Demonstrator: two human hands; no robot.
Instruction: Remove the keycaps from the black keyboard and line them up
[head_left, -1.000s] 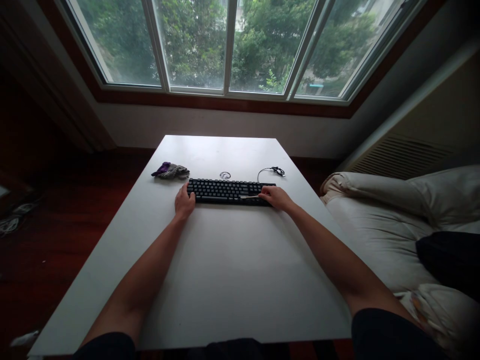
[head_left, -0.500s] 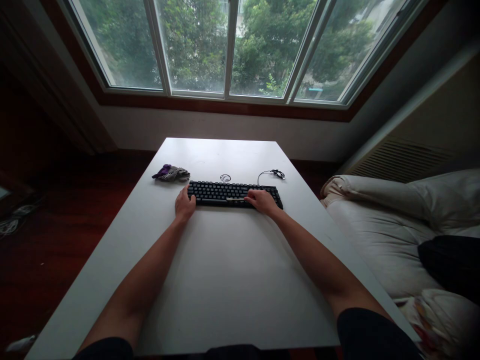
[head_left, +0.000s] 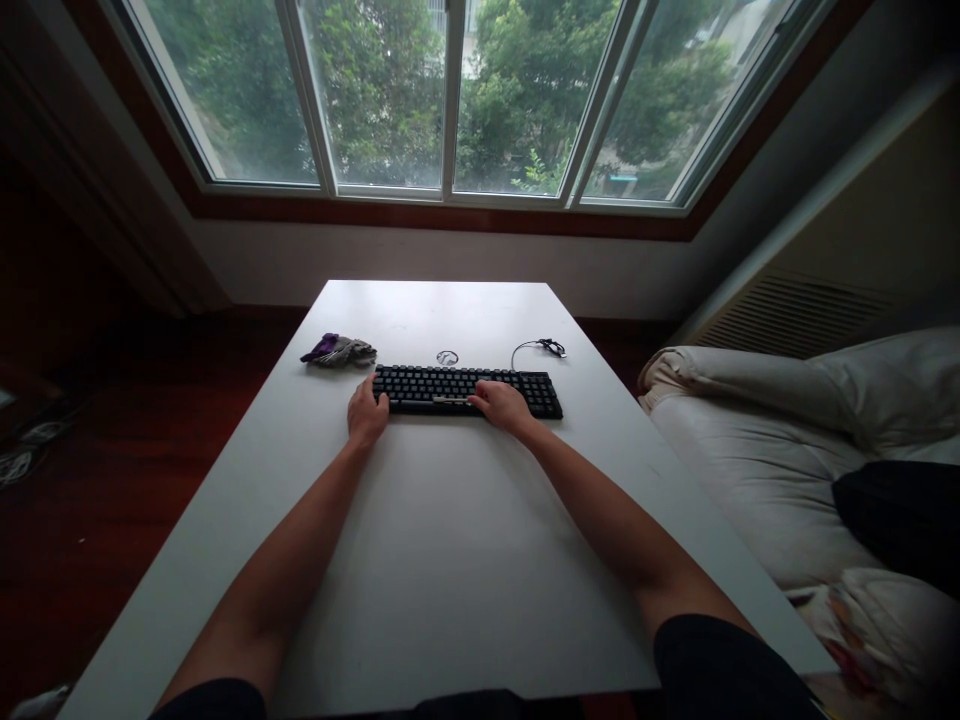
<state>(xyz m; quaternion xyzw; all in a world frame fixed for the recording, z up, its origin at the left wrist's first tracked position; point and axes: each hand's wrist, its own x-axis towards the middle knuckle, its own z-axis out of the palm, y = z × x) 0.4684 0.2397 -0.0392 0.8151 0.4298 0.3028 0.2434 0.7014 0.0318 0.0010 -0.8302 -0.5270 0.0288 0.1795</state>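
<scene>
A black keyboard (head_left: 420, 383) with a number pad lies lengthwise across the white table (head_left: 450, 560). My left hand (head_left: 367, 412) grips its left end, thumb on the near corner and fingers along the side. Closed over the keys right of the middle, my right hand (head_left: 501, 404) pinches a slim, pale, stick-like tool (head_left: 448, 400). The tool points left along the lower key rows; its exact kind is too small to make out. Part of the keys is hidden under my right hand.
Behind the keyboard's left end lies a crumpled purple and grey cloth or glove (head_left: 339, 350). A small ring-shaped item (head_left: 447, 357) sits behind the middle, and a coiled black cable (head_left: 551, 347) at the right. A cushioned sofa (head_left: 720, 440) flanks the table's right side.
My right hand has slid left along the keyboard with the pale tool, uncovering the number pad. My left hand keeps its grip on the left end. The view has shifted slightly.
</scene>
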